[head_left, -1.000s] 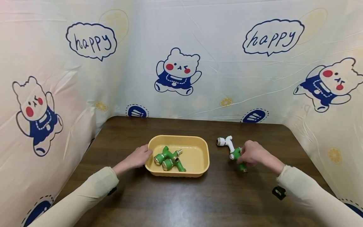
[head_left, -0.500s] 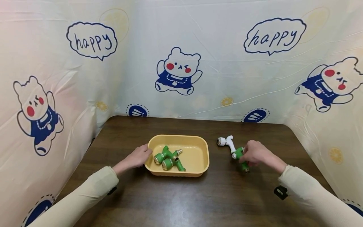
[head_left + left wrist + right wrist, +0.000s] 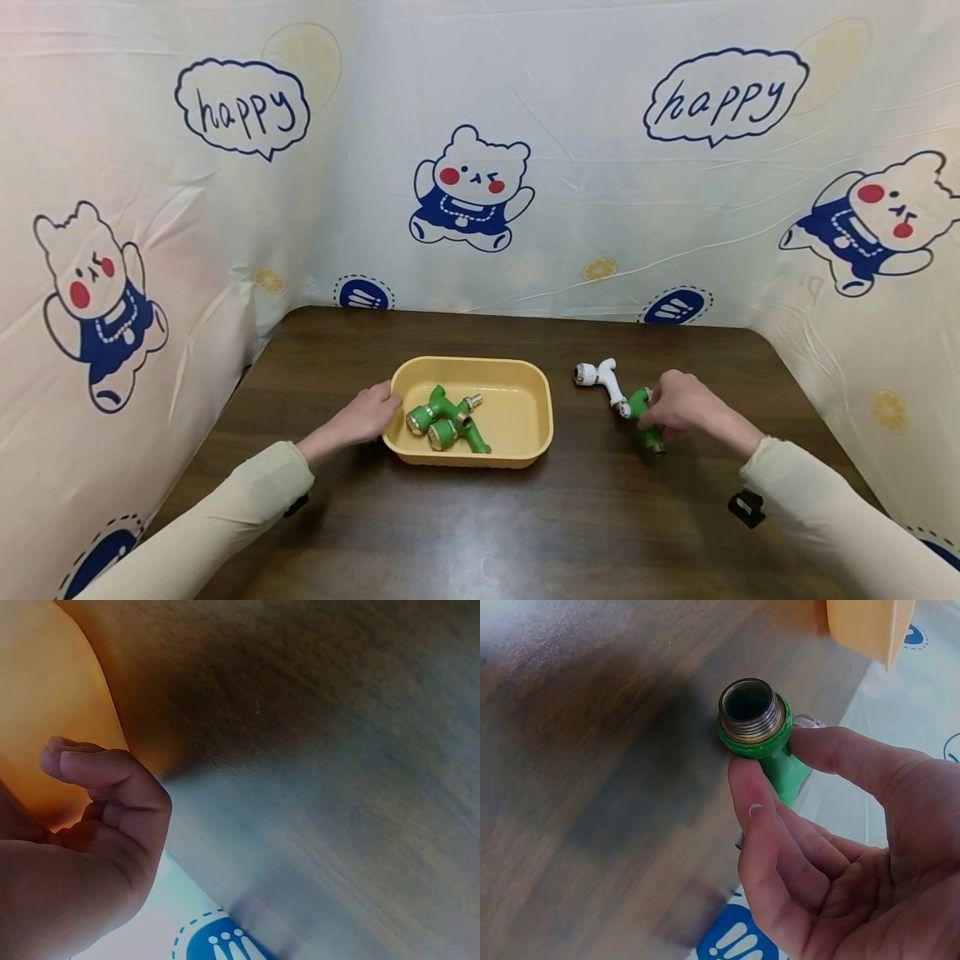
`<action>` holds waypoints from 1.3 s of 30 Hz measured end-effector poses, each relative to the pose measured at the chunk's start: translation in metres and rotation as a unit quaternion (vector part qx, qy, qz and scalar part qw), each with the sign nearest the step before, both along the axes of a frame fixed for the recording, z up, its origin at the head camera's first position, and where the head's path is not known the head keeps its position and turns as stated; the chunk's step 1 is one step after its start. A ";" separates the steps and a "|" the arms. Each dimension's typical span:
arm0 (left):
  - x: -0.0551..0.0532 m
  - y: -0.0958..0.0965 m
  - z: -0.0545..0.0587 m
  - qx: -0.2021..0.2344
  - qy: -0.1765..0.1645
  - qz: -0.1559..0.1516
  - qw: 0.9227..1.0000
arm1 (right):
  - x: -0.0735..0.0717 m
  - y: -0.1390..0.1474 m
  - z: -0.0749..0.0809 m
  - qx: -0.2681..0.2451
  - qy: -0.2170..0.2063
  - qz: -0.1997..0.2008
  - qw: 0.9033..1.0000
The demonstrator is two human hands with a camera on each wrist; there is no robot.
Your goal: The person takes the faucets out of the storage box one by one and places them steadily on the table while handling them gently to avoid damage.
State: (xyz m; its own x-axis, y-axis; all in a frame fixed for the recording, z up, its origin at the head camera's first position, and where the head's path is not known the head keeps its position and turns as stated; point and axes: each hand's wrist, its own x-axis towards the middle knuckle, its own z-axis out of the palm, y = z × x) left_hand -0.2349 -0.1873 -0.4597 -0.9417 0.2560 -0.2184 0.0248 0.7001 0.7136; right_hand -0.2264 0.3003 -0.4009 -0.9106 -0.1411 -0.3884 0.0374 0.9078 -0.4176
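Green valve (image 3: 638, 402) lies beside the white tap (image 3: 608, 381), right hand (image 3: 684, 405) pinching it, left hand (image 3: 367, 413) gripping the yellow tray (image 3: 480, 460); I reckon that fingertip hold could let it twist into the tap.

A dark brown, wood-grained table (image 3: 525, 521) with rounded far corners carries the things, its surface glossy, with a pale patch of reflected light toward the near side. On it stands a yellow, shallow, rectangular tray (image 3: 521, 417) with rounded corners, its long sides running roughly along the far edge. Right of the tray, apart from it, lies a white, branched tap (image 3: 597, 375), its ribbed, metal-faced end pointing left.
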 end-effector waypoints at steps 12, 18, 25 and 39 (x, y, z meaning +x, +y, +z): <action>0.001 0.000 -0.001 0.002 0.003 0.007 1.000 | -0.004 0.008 -0.004 0.003 0.007 -0.003 1.000; 0.000 0.000 -0.001 -0.004 0.002 0.010 1.000 | -0.006 0.011 -0.006 0.000 0.011 -0.006 1.000; 0.001 0.000 -0.001 -0.006 -0.003 0.009 1.000 | -0.010 0.015 -0.006 0.000 0.005 -0.016 1.000; 0.000 -0.001 -0.002 -0.003 -0.008 0.007 1.000 | -0.015 0.023 -0.006 0.004 0.008 -0.021 1.000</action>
State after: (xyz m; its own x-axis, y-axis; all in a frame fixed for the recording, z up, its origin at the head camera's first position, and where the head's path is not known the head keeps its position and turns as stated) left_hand -0.2352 -0.1879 -0.4613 -0.9418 0.2409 -0.2345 0.0035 0.7045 0.7097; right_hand -0.2412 0.3232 -0.4072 -0.9216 -0.1001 -0.3749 0.0689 0.9087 -0.4118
